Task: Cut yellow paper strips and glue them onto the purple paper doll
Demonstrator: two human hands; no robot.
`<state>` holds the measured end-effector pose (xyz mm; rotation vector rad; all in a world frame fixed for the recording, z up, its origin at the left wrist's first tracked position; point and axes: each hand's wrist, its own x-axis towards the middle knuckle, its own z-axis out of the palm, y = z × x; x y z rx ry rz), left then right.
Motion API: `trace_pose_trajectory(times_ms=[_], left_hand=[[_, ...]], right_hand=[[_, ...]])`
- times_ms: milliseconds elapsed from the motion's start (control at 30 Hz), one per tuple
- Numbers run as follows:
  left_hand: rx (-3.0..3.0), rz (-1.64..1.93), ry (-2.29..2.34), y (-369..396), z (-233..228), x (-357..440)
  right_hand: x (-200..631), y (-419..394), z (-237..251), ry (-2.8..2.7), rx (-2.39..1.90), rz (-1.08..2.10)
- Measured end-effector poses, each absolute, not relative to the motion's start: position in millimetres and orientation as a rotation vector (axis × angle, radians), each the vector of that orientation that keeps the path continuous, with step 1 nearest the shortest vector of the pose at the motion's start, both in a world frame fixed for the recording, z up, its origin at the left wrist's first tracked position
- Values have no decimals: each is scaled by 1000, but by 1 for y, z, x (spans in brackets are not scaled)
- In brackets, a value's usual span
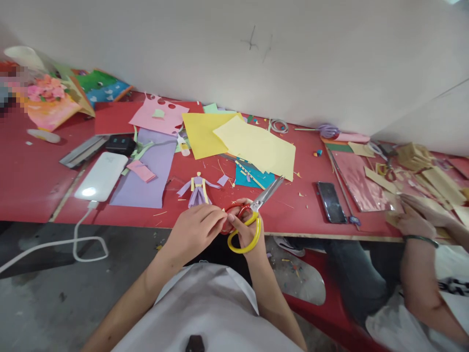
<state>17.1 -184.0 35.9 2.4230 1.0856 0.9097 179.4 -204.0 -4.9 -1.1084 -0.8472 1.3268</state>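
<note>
Left hand (200, 225): fingertips pinched together beside the scissors (258, 201); I cannot tell whether they grip a scrap. Knuckles sit near the paper doll (198, 191), so a sideways sweep could crumple it.
Right hand (246, 235): grasping the scissors, right of the doll.
Pale yellow sheet (262, 144): beyond the doll, rightward; blade tips near its corner could nick it if the wrist turns.
Glue bottle (184, 147): beyond the doll; knocked, it might leak.

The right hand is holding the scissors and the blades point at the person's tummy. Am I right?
Not quite: the blades point away from the tummy, over the red table, as the head view shows. The right hand does hold the scissors.
</note>
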Motion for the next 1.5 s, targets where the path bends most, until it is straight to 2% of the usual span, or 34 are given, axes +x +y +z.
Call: trace_pose_trajectory(times_ms=[333,800,1133,1500], left_hand=[[2441,850,1030,-178,38,13],[2358,791,1009,-176,37,9],[1738,706,1022,-176,42,8],[1566,687,1038,-174,37,10]], right_hand=[[179,-204,-4,-795,-1046,1421],[178,-203,-8,-840,-1109,1391],[183,-206,0,-995,-1173,1232],[187,-205,-11,-1098,-1214,1112]])
